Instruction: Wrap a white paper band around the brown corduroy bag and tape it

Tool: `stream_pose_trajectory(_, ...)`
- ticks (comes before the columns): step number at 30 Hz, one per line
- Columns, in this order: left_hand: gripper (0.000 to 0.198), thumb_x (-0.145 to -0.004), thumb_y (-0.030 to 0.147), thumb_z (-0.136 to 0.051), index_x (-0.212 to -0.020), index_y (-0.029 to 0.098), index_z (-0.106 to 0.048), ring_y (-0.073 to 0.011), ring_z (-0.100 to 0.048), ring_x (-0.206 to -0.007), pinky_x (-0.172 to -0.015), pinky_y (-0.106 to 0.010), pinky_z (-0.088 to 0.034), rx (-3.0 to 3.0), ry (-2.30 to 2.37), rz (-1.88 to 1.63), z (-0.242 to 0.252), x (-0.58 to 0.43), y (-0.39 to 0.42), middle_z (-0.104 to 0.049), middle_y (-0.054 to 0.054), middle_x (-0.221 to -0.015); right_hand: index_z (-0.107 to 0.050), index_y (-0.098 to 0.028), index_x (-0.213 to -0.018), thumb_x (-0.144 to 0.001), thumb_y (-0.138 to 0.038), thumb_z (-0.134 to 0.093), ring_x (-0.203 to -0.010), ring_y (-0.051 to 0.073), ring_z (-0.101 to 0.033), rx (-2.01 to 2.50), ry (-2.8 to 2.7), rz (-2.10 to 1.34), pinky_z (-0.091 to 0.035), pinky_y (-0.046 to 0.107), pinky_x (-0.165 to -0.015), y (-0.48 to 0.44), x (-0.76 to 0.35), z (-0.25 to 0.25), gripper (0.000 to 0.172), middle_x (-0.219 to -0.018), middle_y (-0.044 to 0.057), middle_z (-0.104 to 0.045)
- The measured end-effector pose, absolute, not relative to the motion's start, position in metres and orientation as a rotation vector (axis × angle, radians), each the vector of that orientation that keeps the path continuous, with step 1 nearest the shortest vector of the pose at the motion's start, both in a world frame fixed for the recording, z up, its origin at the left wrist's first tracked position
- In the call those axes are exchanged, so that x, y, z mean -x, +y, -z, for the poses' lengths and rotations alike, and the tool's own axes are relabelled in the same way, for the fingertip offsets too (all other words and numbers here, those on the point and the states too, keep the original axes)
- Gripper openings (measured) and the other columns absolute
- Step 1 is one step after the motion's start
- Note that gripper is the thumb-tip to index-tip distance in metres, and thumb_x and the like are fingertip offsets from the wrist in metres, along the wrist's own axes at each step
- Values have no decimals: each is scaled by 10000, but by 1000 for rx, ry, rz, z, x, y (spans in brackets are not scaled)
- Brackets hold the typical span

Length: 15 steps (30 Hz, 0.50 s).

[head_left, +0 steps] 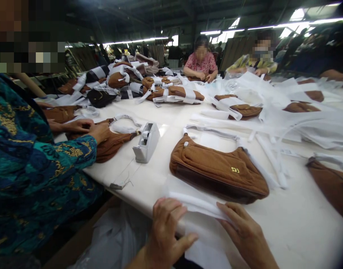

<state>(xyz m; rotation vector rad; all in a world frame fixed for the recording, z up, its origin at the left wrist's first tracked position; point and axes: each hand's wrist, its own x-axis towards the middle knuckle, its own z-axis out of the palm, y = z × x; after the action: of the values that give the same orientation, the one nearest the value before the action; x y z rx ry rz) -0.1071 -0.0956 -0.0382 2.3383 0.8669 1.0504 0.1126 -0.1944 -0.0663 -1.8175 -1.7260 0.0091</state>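
A brown corduroy shoulder bag (210,164) with a dark leather base and a gold emblem lies on the table in front of me. Its strap (213,130) is wrapped in white material. Between the bag and the table's near edge is a folded white wrapping sheet (199,205). My left hand (171,228) rests its curved fingers on the sheet's left end, the thumb spread away. At the right end, my right hand (244,231) pinches the sheet between thumb and fingers.
A grey tape dispenser (147,144) stands left of the bag. Beside me on the left, a co-worker's hands (100,130) handle another brown bag (115,145). Wrapped bags (174,93) are piled farther back, where two people sit. White strips (269,157) lie at right.
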Motion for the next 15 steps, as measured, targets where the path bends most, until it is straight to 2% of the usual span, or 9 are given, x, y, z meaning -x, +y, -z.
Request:
stream_pose_trajectory(2,547,-708,323,-685,-1181,152,-469,-331,-446,-1133,-997,-645,-180,-2721,702,-990,32,93,-86,-554,-141,-1141,-518,-205,-1155,-877,-245,-450,-887,180,-570,1783,-1741,-43,-508,284,-743,-190,-110,68,288,-1003,82,-526)
stream_pose_trajectory(4,429,-735,301,-662,-1116,170,-514,-276,-496,-1068,-1026,-647,-72,-2850,645,-834,30,74,-72,-608,-78,-1013,-522,-190,-1151,-877,-240,-454,-865,176,-569,1776,-1749,-23,-509,282,-728,-183,-108,67,286,-981,88,-524)
stream_pose_trajectory(6,221,-754,306,-643,-933,195,-576,-208,-548,-942,-1043,-626,-54,-2896,566,-778,31,57,-57,-614,-12,-855,-549,-185,-1117,-872,-256,-470,-887,191,-563,1775,-1764,91,-506,301,-732,-176,-108,64,267,-1001,106,-521)
stream_pose_trajectory(7,157,-767,309,-627,-871,200,-582,-199,-546,-944,-1045,-622,-55,-2923,516,-799,33,50,-49,-612,-8,-860,-571,-190,-1087,-868,-267,-481,-942,215,-550,1783,-1768,179,-497,331,-763,-172,-110,61,249,-1056,124,-514)
stream_pose_trajectory(10,92,-814,286,-565,-859,210,-592,-260,-418,-1175,-1025,-641,-72,-3020,348,-990,39,34,-30,-551,-59,-1163,-632,-211,-949,-857,-308,-505,-1178,331,-400,1837,-1691,462,-368,511,-917,-163,-115,53,184,-1308,150,-397)
stream_pose_trajectory(12,91,-830,271,-541,-874,214,-596,-294,-331,-1249,-1009,-652,-103,-3063,259,-1074,45,24,-21,-463,-65,-1296,-636,-216,-911,-868,-319,-490,-1234,348,-330,1883,-1644,533,-235,592,-976,-158,-120,50,184,-1369,133,-352)
stream_pose_trajectory(13,87,-833,262,-536,-872,214,-598,-294,-335,-1248,-1008,-642,-128,-3077,230,-1088,49,19,-18,-458,-59,-1305,-633,-217,-907,-876,-311,-478,-1233,332,-341,1897,-1642,535,-190,601,-994,-155,-123,50,184,-1356,124,-379)
stream_pose_trajectory(15,69,-833,239,-538,-859,221,-600,-262,-387,-1213,-1015,-588,-186,-3081,207,-1120,60,11,-12,-505,-38,-1262,-626,-218,-902,-881,-283,-477,-1196,285,-404,1893,-1677,530,-177,574,-1018,-151,-129,55,164,-1285,107,-471)
